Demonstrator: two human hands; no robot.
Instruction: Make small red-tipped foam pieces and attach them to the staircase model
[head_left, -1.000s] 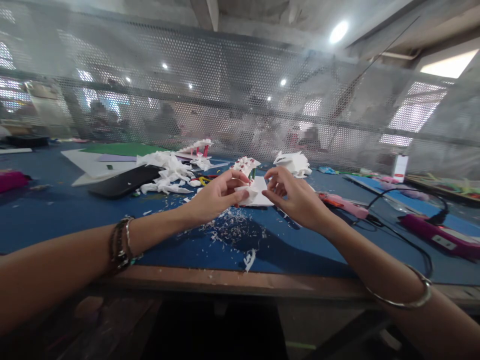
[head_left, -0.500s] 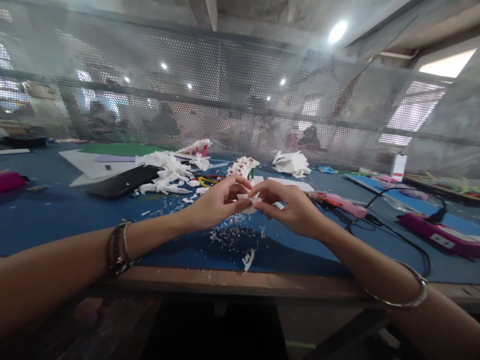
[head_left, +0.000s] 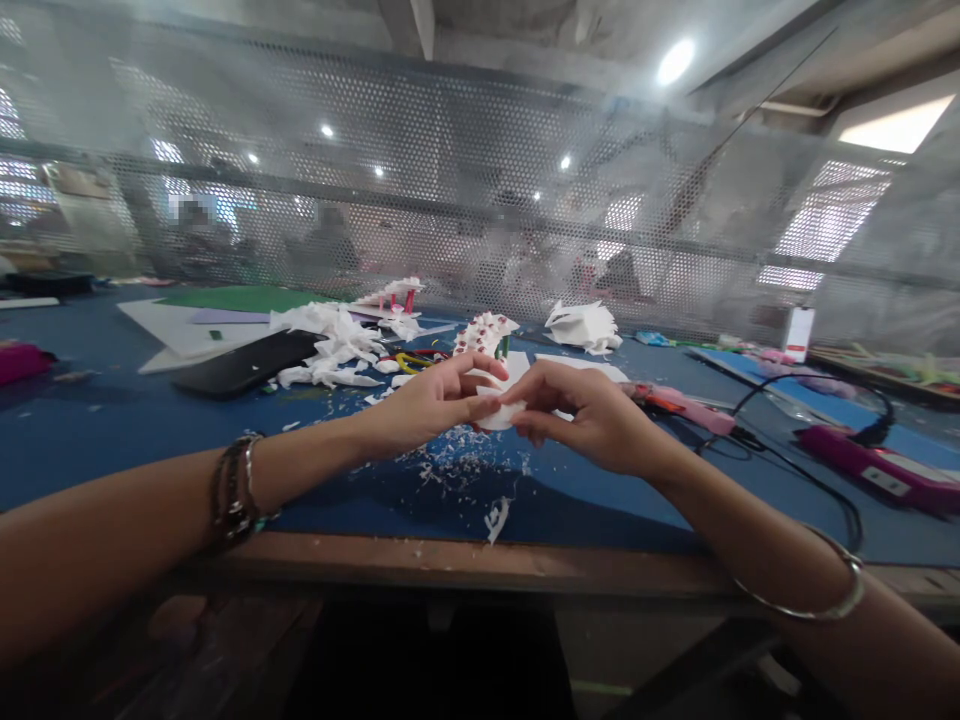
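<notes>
My left hand and my right hand meet above the blue table top. Both pinch one small white foam piece between thumbs and fingertips. White shavings lie scattered on the blue surface right under the hands. Just behind them stands a small white foam model with red dots, and a flat white sheet lies partly hidden behind my right hand.
A black slab and a heap of white foam scraps lie at the left. A pink tool and a magenta device with black cables sit at the right. A perforated mesh screen closes the far side; people sit beyond it.
My right hand has come in from the right and closed on the white piece held by my left hand. Both hands sank a little toward the table.
</notes>
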